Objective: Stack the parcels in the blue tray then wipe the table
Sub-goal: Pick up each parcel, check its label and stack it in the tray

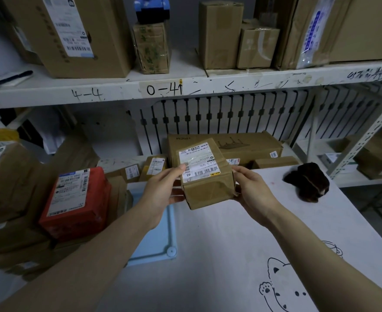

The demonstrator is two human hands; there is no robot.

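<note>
A small brown cardboard parcel (208, 185) with a white shipping label is lifted above the table between both hands. My left hand (163, 190) grips its left side, thumb on the label. My right hand (253, 188) holds its right side. Below and to the left lies the blue tray (163, 239), its near right corner bare. A red parcel (77, 201) and several brown parcels (10, 183) are stacked on the tray's left part. A dark brown cloth (309, 181) lies crumpled at the table's far right.
The white table (230, 255) has cat drawings near its front right. A long brown box (248, 145) and small parcels (140, 168) sit on the lower shelf behind the table. The upper shelf (185, 86) carries several cardboard boxes. A metal rack (365, 140) stands at right.
</note>
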